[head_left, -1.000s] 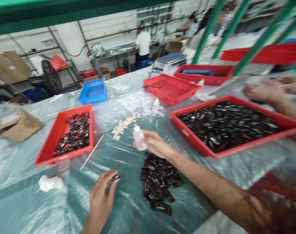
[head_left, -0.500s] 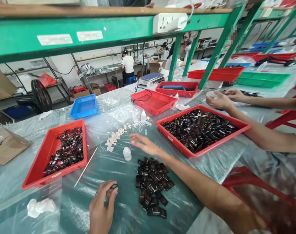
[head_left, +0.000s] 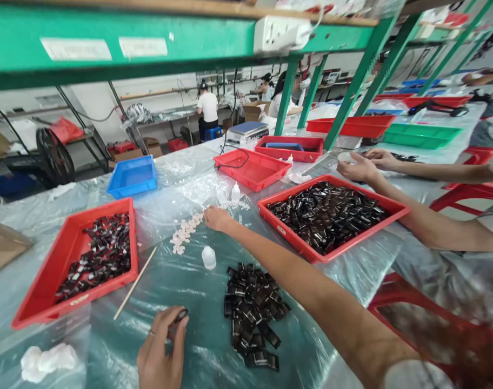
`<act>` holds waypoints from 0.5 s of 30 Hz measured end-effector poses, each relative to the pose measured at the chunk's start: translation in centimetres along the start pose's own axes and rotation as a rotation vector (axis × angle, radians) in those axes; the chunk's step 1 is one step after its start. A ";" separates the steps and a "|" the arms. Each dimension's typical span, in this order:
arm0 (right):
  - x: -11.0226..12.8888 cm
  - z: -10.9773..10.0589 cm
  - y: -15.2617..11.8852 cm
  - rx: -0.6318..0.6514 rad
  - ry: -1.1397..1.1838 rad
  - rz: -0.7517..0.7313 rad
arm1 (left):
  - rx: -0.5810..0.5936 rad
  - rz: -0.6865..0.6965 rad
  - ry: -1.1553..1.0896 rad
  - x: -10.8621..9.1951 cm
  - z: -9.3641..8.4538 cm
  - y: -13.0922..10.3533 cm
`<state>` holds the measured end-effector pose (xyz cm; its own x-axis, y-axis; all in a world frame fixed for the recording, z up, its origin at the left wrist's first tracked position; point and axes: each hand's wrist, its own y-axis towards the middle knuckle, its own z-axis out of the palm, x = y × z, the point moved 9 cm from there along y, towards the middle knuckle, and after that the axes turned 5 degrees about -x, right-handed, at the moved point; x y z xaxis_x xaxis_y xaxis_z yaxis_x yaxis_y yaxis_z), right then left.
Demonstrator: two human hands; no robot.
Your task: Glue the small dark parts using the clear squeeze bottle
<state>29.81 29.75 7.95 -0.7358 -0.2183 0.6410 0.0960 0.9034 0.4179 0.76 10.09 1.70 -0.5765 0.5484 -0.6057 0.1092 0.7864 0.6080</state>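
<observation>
My left hand [head_left: 162,346] is at the lower middle, thumb and fingertips closed on a small black piece [head_left: 182,315] with a rounded end. My right arm stretches far forward. At its end, my right hand [head_left: 217,219] has its fingers drawn together at the edge of the scattered small white pieces [head_left: 184,233]; whatever lies between the fingertips is hidden. A small white translucent container [head_left: 208,257] stands nearer to me, below that hand. Between my arms lies a heap of dark, shiny rectangular pieces [head_left: 254,310] on the plastic-covered table.
Red trays of dark pieces stand left [head_left: 133,237] and right [head_left: 331,258]. A thin wooden stick [head_left: 135,282] and crumpled white tissue [head_left: 47,361] lie at left. Behind are a white dropper bottle [head_left: 235,193], red tray [head_left: 252,172] and blue tray [head_left: 132,181]. A co-worker's hands [head_left: 364,166] are at right.
My right hand has moved forward and left to the white pieces, its fingers going from spread to drawn together. My left hand still holds the black piece. The view has shifted slightly.
</observation>
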 end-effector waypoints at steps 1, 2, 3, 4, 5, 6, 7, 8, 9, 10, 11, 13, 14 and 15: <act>-0.3 -0.2 -0.8 0.013 0.034 0.031 | 0.006 -0.028 0.007 0.0 0.0 -0.3; -0.5 -0.4 -1.8 0.032 0.045 0.053 | 0.016 -0.055 0.017 0.0 0.0 -0.5; -0.2 -0.7 -3.1 0.050 0.048 0.060 | 0.037 -0.076 0.018 -0.2 0.1 -0.7; 0.5 -1.0 -4.5 0.062 0.076 0.056 | 0.050 -0.096 0.012 -0.5 0.1 -0.8; 1.5 -1.4 -6.1 0.072 0.113 0.041 | 0.057 -0.109 -0.005 -0.8 0.1 -0.8; 3.1 -2.0 -7.9 0.077 0.179 0.008 | 0.064 -0.118 -0.033 -1.3 0.2 -0.8; 5.0 -2.7 -9.7 0.059 0.313 -0.053 | 0.067 -0.126 -0.066 -1.7 0.2 -0.8; 6.8 -3.4 -11.6 0.038 0.418 -0.110 | 0.083 -0.133 -0.107 -2.0 0.4 -0.9; 8.4 -3.8 -13.5 0.043 0.484 -0.167 | 0.098 -0.139 -0.147 -2.2 0.7 -0.9; 9.8 -3.7 -15.2 0.085 0.553 -0.217 | 0.116 -0.154 -0.180 -2.3 1.0 -1.0; 10.6 -3.2 -16.6 0.137 0.604 -0.217 | 0.122 -0.167 -0.208 -2.2 1.3 -1.1; 10.9 -1.7 -18.4 0.204 0.667 -0.172 | 0.132 -0.204 -0.262 -1.8 1.8 -1.3; 10.7 -1.0 -18.9 0.220 0.689 -0.138 | 0.134 -0.227 -0.291 -1.6 2.0 -1.3; 10.4 -0.3 -19.3 0.222 0.709 -0.110 | 0.139 -0.252 -0.320 -1.4 2.2 -1.4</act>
<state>20.53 9.98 6.74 -0.1176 -0.4295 0.8954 -0.1457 0.8993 0.4122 3.18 8.81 0.57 -0.3215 0.3772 -0.8686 0.1173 0.9260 0.3587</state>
